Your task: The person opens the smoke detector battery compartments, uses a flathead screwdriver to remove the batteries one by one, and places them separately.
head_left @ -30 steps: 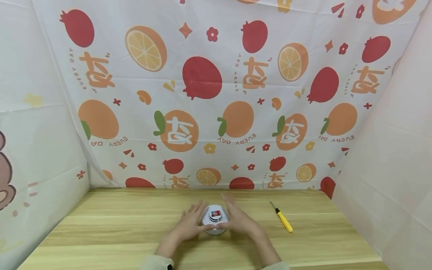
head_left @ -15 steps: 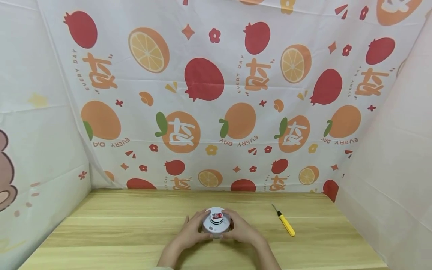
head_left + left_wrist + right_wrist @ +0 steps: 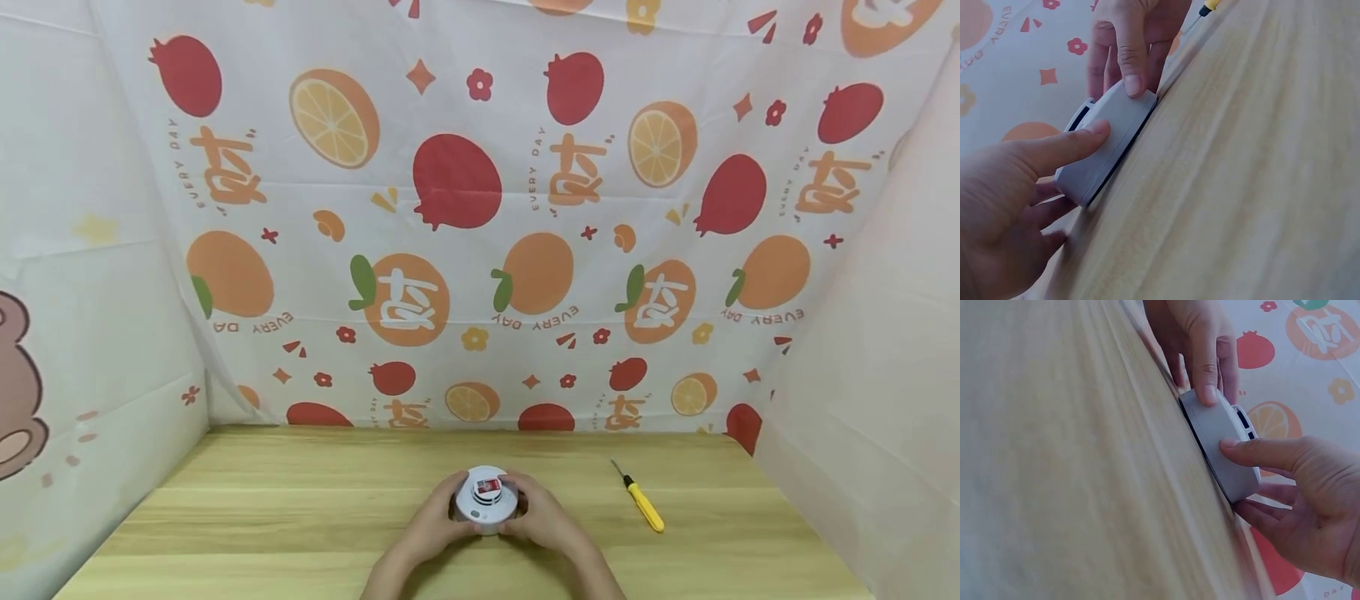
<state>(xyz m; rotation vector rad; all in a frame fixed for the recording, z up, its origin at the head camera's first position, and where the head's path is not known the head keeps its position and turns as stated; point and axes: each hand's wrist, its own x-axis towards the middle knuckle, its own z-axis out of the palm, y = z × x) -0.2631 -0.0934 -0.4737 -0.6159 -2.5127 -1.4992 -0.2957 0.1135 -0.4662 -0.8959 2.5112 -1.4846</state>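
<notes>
The left hand and right hand both gripped the round white alarm on the counter. Only the head view showed its red sticker; the wrist views showed thumbs on its side.

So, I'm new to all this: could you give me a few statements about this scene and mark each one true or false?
1. The left hand and the right hand both hold the round white device. True.
2. The screwdriver has a yellow handle. True.
3. The screwdriver is in the right hand. False: it lies on the table, off to the right of both hands.
4. A sticker with red on it sits on top of the white device. True.
5. The backdrop is plain black. False: the cloth behind the table is white, printed with oranges and red fruit.
</notes>
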